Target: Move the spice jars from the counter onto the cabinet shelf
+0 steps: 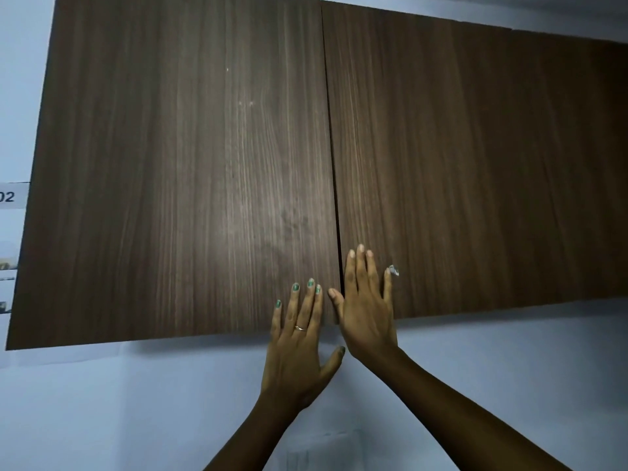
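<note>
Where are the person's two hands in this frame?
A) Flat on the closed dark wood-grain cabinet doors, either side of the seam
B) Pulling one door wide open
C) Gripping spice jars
A: the left hand and right hand lie with straight fingers against the closed dark wood-grain cabinet doors, beside the seam.

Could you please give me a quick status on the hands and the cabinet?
Left hand and right hand flat, open. Cabinet doors closed, shelf hidden. No jars in view.

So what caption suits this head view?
Both hands, left and right, flat against the closed cabinet doors.
</note>
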A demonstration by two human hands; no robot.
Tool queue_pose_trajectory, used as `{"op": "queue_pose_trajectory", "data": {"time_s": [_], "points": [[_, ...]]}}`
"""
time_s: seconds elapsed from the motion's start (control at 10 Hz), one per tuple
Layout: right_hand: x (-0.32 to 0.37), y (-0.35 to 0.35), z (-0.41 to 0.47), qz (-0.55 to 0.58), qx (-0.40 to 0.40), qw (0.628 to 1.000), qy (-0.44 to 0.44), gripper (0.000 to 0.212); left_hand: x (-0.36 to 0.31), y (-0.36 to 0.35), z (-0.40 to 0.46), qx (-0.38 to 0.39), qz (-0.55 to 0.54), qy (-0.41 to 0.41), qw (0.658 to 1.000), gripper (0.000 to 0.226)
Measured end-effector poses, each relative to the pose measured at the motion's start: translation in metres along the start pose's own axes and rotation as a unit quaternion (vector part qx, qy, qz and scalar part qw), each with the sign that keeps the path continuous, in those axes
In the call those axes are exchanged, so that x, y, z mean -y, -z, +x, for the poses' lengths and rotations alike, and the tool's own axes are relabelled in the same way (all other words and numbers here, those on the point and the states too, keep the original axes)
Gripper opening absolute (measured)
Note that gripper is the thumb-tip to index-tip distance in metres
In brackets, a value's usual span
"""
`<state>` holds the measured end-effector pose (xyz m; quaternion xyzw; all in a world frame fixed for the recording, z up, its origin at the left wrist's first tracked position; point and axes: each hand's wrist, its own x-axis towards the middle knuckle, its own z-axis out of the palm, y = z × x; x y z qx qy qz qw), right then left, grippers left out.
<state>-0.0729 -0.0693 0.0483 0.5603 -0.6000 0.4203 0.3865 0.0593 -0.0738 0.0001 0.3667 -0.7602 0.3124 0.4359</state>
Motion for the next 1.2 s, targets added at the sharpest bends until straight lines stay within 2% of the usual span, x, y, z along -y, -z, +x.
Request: {"op": "queue_pose_trajectory", "data": {"time_s": [0.2,0.4,0.8,0.9,1.0,1.1,1.2], "points": [[0.002,-0.015,0.001,0.012,-0.013,1.0,0.002,0.063,0.005,-0.015,0.005,-0.022,0.017,-0.002,1.0,0.084],[0.0,-0.014,0.002,0.007,-0.009,1.0,0.007,0.067,0.012,-0.023,0.006,-0.034,0.03,-0.004,0.999,0.087],[-0.012,0.013,0.003,-0.001,0.092,0.994,0.051,0.07,0.005,-0.002,0.005,0.012,0.039,0.006,0.999,0.082],[-0.014,0.031,0.003,0.008,0.119,0.991,0.068,0.067,0.002,0.017,0.011,0.016,0.039,0.009,0.999,0.072],[-0.015,0.055,0.007,0.016,0.112,0.99,0.086,0.052,-0.001,0.039,0.022,-0.037,0.039,0.005,0.999,0.05],[-0.015,0.077,0.01,0.009,0.041,0.992,0.119,0.032,-0.001,0.059,0.035,-0.1,0.042,-0.014,0.994,0.028],[-0.015,0.09,0.015,-0.016,-0.006,0.99,0.137,0.028,-0.003,0.075,0.047,-0.127,0.066,-0.034,0.989,0.023]]}}
